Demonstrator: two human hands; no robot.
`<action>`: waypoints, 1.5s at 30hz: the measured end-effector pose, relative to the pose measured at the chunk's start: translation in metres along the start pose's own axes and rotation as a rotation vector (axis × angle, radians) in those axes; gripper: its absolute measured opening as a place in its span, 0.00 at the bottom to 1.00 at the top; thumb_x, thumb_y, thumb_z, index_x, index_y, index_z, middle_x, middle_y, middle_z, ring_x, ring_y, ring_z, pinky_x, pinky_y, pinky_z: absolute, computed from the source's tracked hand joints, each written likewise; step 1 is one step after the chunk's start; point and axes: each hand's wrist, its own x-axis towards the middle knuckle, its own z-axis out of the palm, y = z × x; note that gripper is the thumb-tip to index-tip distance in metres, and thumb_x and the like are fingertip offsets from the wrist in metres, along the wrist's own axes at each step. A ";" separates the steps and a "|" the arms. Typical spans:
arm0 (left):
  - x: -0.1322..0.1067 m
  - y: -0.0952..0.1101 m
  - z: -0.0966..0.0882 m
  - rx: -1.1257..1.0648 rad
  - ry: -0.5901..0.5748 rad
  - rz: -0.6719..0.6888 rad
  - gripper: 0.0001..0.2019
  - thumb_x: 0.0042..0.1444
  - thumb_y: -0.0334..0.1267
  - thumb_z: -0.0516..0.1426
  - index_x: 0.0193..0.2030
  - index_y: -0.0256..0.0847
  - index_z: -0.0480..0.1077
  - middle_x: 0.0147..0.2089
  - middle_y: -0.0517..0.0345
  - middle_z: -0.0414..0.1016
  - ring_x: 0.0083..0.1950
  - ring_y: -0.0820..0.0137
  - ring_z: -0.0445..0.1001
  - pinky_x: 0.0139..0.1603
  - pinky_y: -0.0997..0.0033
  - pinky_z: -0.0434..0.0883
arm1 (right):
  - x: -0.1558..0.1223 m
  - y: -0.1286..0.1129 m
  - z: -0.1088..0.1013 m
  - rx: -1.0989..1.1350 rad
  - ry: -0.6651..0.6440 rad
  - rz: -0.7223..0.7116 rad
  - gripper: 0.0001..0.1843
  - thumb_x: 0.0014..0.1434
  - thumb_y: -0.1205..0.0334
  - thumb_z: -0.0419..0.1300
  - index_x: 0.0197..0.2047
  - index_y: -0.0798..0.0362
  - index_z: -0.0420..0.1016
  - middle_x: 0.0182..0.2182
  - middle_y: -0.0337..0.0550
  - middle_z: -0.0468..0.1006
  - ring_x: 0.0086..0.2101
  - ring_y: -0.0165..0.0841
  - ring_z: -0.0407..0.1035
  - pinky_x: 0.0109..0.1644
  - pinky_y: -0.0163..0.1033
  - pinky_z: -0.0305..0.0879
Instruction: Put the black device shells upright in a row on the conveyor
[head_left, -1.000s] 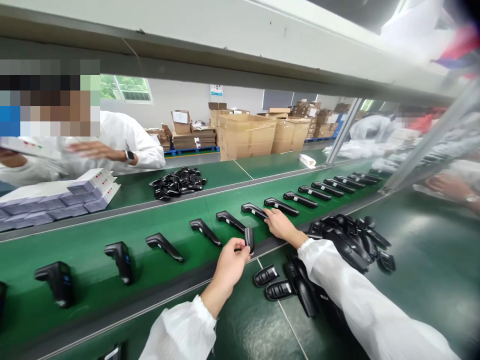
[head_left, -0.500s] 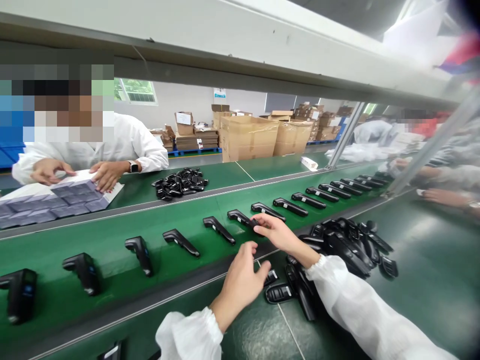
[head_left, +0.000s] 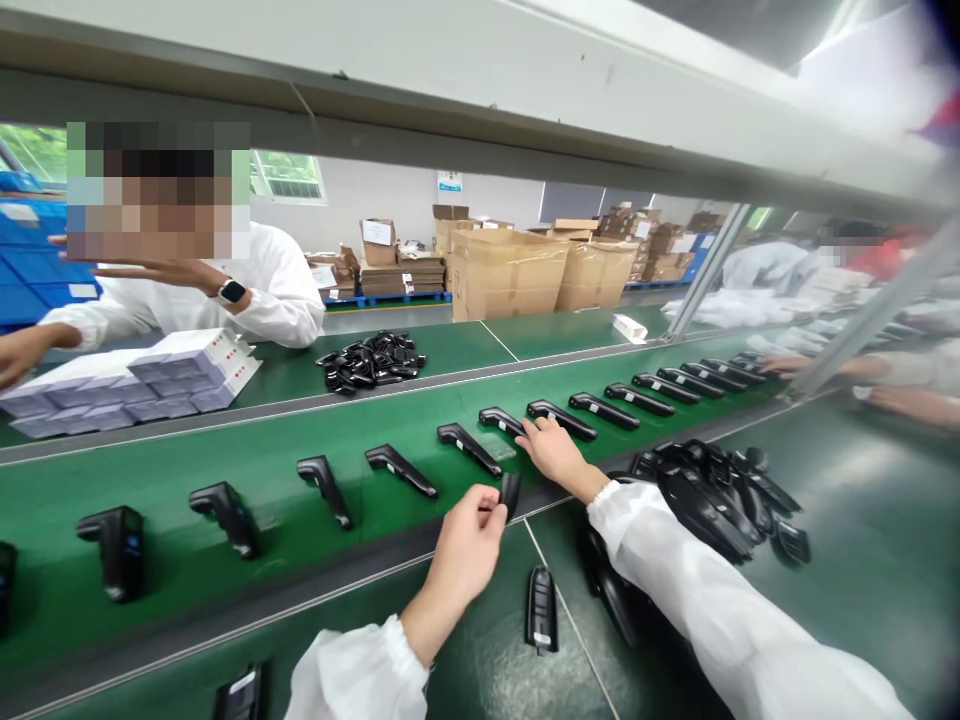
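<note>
My left hand [head_left: 466,545] pinches a small black plastic cover [head_left: 510,494] between thumb and fingers, over the near edge of the belt. My right hand [head_left: 556,455] is closed on the handle end of a black gun-shaped handheld device [head_left: 499,420] lying on the green belt; its fingertips partly hide that handle. Just left lies another such device [head_left: 469,448], and more stretch along the belt both ways. A loose black cover [head_left: 541,608] rests on the near table, below my hands. Behind my right forearm is a heap of black parts [head_left: 701,500].
Across the belt [head_left: 300,555], a person in white sits behind stacked white boxes [head_left: 184,362], near a pile of small black parts [head_left: 373,360]. A shelf beam [head_left: 480,130] crosses overhead. Slanted metal posts [head_left: 705,270] stand right, with other people's hands beyond.
My left hand has closed on a cover and moved towards the belt edge. The devices sit farther right in view. Across the belt, the person's hands have left the boxes.
</note>
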 end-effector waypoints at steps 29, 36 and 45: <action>-0.068 0.018 -0.010 0.872 -0.365 0.318 0.18 0.56 0.25 0.49 0.51 0.34 0.72 0.46 0.42 0.73 0.46 0.56 0.73 0.47 0.60 0.72 | -0.017 -0.033 -0.003 0.001 -0.043 -0.084 0.22 0.68 0.67 0.49 0.63 0.63 0.63 0.54 0.66 0.70 0.56 0.51 0.63 0.60 0.57 0.60; -0.066 0.021 -0.058 -0.052 -0.105 -0.155 0.13 0.59 0.48 0.55 0.30 0.41 0.67 0.29 0.58 0.72 0.33 0.65 0.75 0.38 0.68 0.71 | -0.088 -0.109 -0.075 0.673 -0.491 -0.658 0.26 0.64 0.60 0.60 0.64 0.41 0.66 0.52 0.43 0.75 0.50 0.37 0.71 0.54 0.42 0.68; -0.146 0.015 -0.165 1.199 0.165 -0.205 0.23 0.60 0.50 0.53 0.57 0.39 0.71 0.58 0.40 0.72 0.56 0.42 0.70 0.50 0.46 0.70 | -0.047 -0.076 -0.031 0.468 -0.164 -0.247 0.13 0.58 0.65 0.60 0.47 0.47 0.78 0.49 0.45 0.77 0.49 0.41 0.71 0.56 0.46 0.65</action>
